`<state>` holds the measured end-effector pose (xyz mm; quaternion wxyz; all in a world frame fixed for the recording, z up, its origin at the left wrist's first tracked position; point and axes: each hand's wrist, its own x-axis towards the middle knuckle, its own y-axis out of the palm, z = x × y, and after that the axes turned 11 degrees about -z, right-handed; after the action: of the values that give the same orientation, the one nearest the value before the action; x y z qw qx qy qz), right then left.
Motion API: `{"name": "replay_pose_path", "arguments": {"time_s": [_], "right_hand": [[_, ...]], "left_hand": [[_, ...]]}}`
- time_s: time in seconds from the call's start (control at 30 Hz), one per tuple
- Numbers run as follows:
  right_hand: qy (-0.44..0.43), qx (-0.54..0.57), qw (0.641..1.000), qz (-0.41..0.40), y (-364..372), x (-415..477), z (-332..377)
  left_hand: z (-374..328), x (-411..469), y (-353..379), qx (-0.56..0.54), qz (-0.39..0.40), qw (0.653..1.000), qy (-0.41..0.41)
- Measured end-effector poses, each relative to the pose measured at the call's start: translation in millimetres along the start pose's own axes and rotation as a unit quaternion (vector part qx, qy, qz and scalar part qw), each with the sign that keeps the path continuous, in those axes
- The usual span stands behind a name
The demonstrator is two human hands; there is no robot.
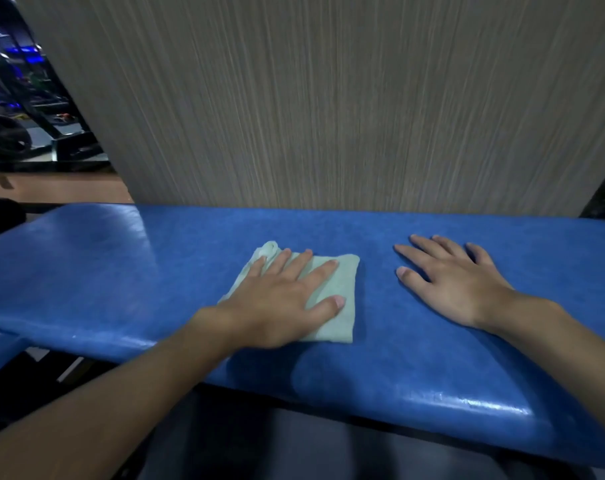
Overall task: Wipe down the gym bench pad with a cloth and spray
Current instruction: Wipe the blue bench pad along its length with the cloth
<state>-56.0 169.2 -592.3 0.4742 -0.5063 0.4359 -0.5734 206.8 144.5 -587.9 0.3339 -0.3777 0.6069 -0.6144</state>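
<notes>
The left hand (280, 299) lies flat on a pale green cloth (346, 278). Its fingers (323, 275) are straight and slightly spread, pressing the cloth down rather than gripping it. The cloth is folded into a rough square and sits directly under those fingers and the palm. Its far left corner is bunched up just past the little fingertip, and its right edge shows just beyond the index fingertip and thumb. It rests on the blue padded tabletop (138, 271), about midway along it. The right hand (457, 285) lies to the right of the cloth, apart from it, palm down on the bare blue surface. Its fingers (415, 254) are released, straight and fanned out, holding nothing, and the thumb points back toward the cloth. A strip of blue shows between that thumb tip and the cloth's right edge. Both forearms reach in from the near side across the glossy front edge of the tabletop. Beyond all the fingertips a grey, wood-grained panel (328, 98) rises from behind the far edge. Past the left fingers, far off to the upper left, dark gym machines (14, 109) stand under blue light, too blurred to tell apart.
</notes>
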Motion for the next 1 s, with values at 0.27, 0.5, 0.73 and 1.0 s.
{"name": "replay_pose_path", "arguments": {"time_s": [0.27,0.5,0.73,1.0], "right_hand": [[-0.004,-0.005,1.000,0.005,-0.6,-2.6,0.3],[0.003,0.008,1.000,0.009,-2.9,-4.1,2.6],[0.004,0.017,1.000,0.010,-5.3,-5.8,3.2],[-0.032,0.027,0.999,-0.014,-16.2,7.5,30.2]], "left_hand": [[30.1,143.7,4.4,0.002,-0.015,1.000,-0.018],[34.3,159.7,6.2,-0.022,-0.060,0.998,-0.022],[18.1,78.6,2.9,-0.021,-0.042,0.999,0.018],[-0.4,-55.4,0.5,0.001,-0.076,0.997,0.032]]}}
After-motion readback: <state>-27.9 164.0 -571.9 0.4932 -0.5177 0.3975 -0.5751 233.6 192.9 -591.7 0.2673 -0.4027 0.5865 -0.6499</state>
